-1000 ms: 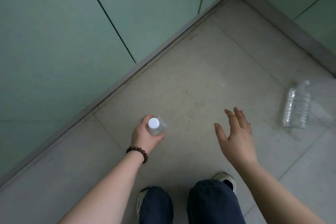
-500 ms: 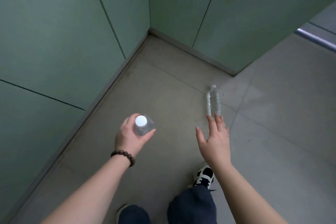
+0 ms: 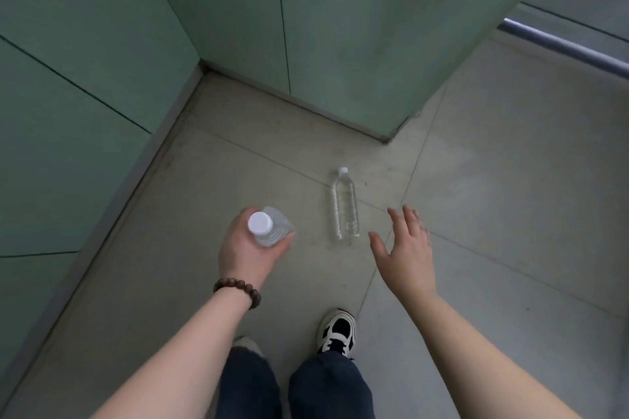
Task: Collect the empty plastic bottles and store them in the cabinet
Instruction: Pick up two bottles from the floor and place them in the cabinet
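Note:
My left hand (image 3: 250,253) is shut on a clear plastic bottle with a white cap (image 3: 269,228), held upright so the cap faces me. A second clear bottle (image 3: 344,206) lies on the grey floor, its white cap pointing away from me. My right hand (image 3: 406,250) hovers open with fingers spread, just right of and a little nearer than that lying bottle, not touching it.
Green panelled walls (image 3: 102,61) meet in a corner ahead and to the left, and another green wall (image 3: 357,27) juts out ahead. A metal rail (image 3: 561,44) crosses the upper right. My shoes (image 3: 337,332) and dark trousers are at the bottom.
My view has turned right, so the floor bottle has shifted from the right edge to the centre. My right hand now sits beside the bottle instead of below it. My left hand keeps its bottle.

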{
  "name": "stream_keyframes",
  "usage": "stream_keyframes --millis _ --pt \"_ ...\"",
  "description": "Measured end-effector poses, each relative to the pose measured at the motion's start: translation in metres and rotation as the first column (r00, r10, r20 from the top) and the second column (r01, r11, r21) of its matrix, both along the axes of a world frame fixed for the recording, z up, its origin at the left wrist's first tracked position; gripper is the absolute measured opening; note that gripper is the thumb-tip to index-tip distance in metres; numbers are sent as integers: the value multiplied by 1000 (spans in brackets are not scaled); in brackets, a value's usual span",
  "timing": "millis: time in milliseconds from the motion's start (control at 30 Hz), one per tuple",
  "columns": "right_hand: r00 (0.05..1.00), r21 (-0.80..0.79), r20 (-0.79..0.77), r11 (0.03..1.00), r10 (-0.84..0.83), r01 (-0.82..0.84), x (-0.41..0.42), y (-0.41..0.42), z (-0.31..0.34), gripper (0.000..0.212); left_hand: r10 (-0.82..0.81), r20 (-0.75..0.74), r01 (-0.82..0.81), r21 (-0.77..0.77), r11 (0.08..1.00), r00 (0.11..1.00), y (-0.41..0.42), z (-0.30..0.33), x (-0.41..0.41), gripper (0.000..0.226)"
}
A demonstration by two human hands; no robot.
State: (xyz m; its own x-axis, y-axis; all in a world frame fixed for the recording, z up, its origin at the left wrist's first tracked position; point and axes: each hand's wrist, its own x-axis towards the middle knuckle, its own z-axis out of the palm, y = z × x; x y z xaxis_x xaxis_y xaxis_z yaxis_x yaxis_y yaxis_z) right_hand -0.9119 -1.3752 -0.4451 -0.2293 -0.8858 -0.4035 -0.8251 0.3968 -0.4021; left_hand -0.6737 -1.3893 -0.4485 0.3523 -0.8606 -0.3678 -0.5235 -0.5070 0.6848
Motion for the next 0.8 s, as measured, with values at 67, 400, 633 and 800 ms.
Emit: stream_keyframes --millis 67,400,633,800 --pt "1000 19 14 1000 -2 2 -8 -10 -17 59 -17 10 17 1 1000 1000 -12 -12 -10 50" --pt "1000 115 14 993 -19 18 -5 -76 -188 80 -90 93 95 -61 994 992 -87 -141 0 53" --pt "999 207 -30 978 -16 22 13 -114 -311 110 -125 155 150 -158 976 980 -133 -217 23 50" --pt "994 219 -49 970 -99 108 20 -127 -349 103 -115 173 148 -192 970 978 -147 -243 35 51"
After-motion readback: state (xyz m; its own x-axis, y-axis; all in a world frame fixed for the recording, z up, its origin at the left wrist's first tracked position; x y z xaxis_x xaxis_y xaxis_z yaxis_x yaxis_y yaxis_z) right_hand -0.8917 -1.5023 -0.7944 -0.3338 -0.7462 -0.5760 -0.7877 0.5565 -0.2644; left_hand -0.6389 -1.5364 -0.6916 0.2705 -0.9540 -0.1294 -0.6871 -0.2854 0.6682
